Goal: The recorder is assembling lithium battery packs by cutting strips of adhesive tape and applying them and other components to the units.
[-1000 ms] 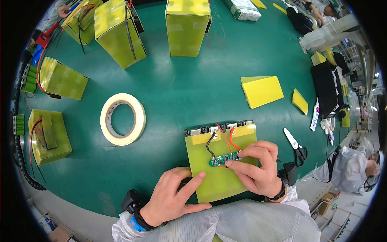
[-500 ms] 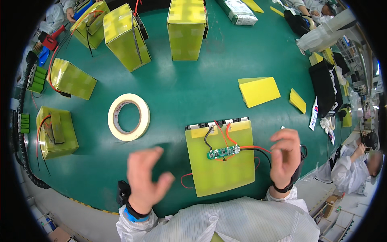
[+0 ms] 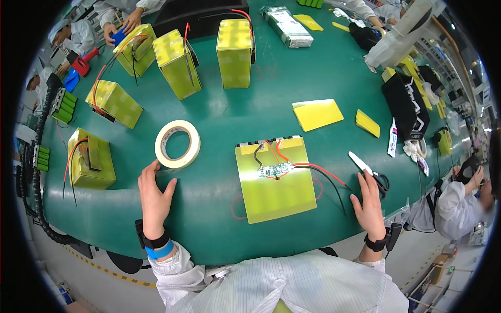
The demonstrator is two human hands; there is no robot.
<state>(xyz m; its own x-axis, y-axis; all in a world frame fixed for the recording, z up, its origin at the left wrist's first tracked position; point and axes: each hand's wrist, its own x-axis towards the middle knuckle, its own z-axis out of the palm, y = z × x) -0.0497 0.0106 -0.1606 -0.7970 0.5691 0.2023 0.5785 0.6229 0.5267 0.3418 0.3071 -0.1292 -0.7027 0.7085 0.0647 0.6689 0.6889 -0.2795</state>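
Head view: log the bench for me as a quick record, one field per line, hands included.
Left hand: open, fingertips by the tape; contact unclear
Right hand: open, fingertips by the scissors; contact unclear
Pack: yellow-covered, lying between the hands
Board: on top of the pack
Leads: red and black, running right from the board
Sheets: yellow, beyond the pack, to its right
Wrapped packs: five, toward the left and far side

1. The head camera is looking down from the wearer's head onto the bench (image 3: pixel 224 115).
2. It is facing forward, with the left hand (image 3: pixel 156 201) and right hand (image 3: pixel 369 206) showing near.
3. Its wide fisheye is bending straight edges.
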